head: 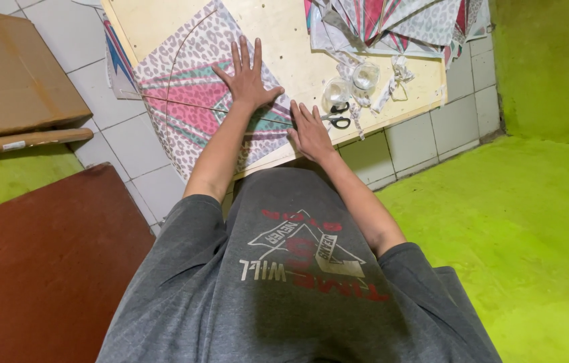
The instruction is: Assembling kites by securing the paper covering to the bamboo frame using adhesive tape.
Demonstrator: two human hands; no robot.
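While both hands press down on it, the kite (193, 101) lies flat on a pale wooden board (284, 40) set on the tiled floor (425, 134). It is a diamond of thin paper printed with grey leopard spots, with pink and teal bands across its middle; one thin stick runs along it and a second bows over the top as a curved arc. The left hand (247, 77) rests palm down near the kite's centre, its fingers spread wide and straight, gripping nothing. The right hand (310, 131) lies flat at the kite's near corner by the board's edge, fingers extended and only slightly apart, likewise holding nothing. Both forearms reach forward from a grey printed T-shirt, the left one stretched further out than the right.

Just beside the right hand lie black-handled scissors (338, 119), and next to them two clear tape rolls (351, 84) and some crumpled paper scraps (395, 77). At the board's far end a stack of finished kites (398, 23) in the same print fans out. Bright green carpet (533, 202) covers the floor to the right. To the left sit a flat cardboard box (9, 74), a cardboard tube (25, 141) and a reddish-brown wooden panel (42, 262).
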